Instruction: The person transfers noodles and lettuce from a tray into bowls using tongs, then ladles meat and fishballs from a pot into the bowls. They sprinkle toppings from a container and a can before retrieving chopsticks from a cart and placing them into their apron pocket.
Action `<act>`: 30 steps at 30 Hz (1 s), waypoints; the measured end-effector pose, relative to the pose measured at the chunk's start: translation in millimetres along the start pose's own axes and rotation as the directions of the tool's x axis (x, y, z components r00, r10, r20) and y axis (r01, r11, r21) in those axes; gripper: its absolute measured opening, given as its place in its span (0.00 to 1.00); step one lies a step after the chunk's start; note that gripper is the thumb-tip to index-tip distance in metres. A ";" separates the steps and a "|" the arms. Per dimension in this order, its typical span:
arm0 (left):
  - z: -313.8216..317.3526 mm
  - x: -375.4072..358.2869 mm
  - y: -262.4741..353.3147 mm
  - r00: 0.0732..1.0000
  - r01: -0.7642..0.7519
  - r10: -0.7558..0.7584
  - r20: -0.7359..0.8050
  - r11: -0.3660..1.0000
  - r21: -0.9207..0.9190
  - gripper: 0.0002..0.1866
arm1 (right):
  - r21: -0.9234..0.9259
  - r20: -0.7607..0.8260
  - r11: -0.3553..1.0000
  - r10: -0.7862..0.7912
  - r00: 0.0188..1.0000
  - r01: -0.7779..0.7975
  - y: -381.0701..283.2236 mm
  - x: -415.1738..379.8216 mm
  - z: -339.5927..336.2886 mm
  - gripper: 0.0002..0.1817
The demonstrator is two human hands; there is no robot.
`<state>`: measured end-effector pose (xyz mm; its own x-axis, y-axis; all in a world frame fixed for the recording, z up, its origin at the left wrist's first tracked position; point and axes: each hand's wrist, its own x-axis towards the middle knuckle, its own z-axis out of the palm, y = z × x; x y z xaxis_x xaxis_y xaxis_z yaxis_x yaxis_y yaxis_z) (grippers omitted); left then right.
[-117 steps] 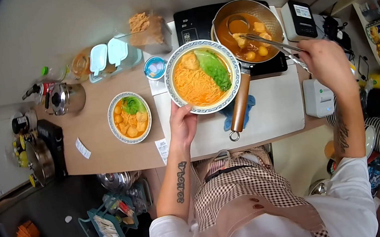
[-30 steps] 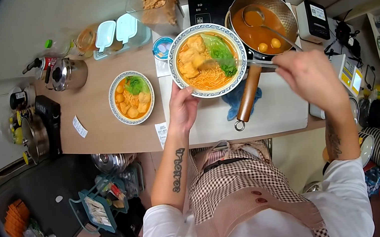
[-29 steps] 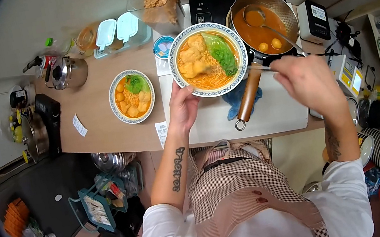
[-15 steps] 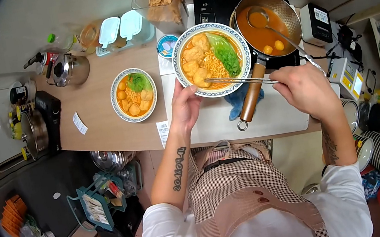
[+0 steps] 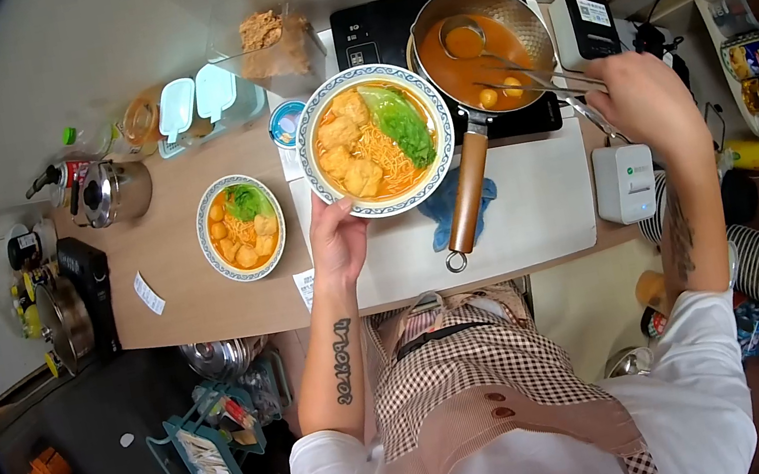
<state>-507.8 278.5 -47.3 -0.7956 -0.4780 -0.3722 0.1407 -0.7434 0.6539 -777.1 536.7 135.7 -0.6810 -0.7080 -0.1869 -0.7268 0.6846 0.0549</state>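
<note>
My left hand (image 5: pixel 339 239) grips the lower left rim of a large patterned bowl (image 5: pixel 377 140) of noodles, green leaves and golden puffy pieces, thumb over the rim. My right hand (image 5: pixel 645 99) is closed on metal tongs (image 5: pixel 565 80), whose tips reach over the pan near the round balls (image 5: pixel 502 94) in orange broth. The pan (image 5: pixel 532 22) rests on a black cooker and has a wooden handle (image 5: pixel 470 191). A ladle (image 5: pixel 463 37) lies in the broth. A smaller filled bowl (image 5: pixel 241 228) stands to the left on the table.
A blue cloth (image 5: pixel 486 208) lies under the pan handle. Lidded containers (image 5: pixel 215 90) and a clear tub (image 5: pixel 273 48) stand at the back. A steel pot (image 5: pixel 119 189) is at the left. A white device (image 5: pixel 625 183) stands at the right edge.
My right hand has moved the tongs up and right, from the large bowl to over the pan. My left hand still holds the bowl. The view has shifted.
</note>
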 end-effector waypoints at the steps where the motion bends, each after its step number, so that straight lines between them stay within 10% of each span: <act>1: -0.4 0.0 -0.6 1.000 0.003 -0.003 0.006 1.000 0.003 0.40 | -0.037 0.045 0.999 -0.001 0.999 0.003 3.9 11.8 10.2 0.08; 16: 0.5 0.7 -0.9 1.000 -0.013 0.013 0.024 1.000 0.007 0.40 | 0.239 -0.106 0.932 -0.253 0.962 0.272 -31.6 -27.5 -22.1 0.07; 30: 1.6 -0.5 -2.6 0.999 -0.002 0.001 0.040 1.000 0.026 0.40 | -0.149 0.127 0.989 -0.004 0.992 0.023 -2.7 20.9 24.8 0.08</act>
<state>-508.7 281.5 -47.7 -0.8185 -0.4592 -0.3451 0.1267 -0.7303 0.6713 -787.3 524.4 107.3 -0.6614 -0.6829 -0.3102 -0.7474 0.6347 0.1964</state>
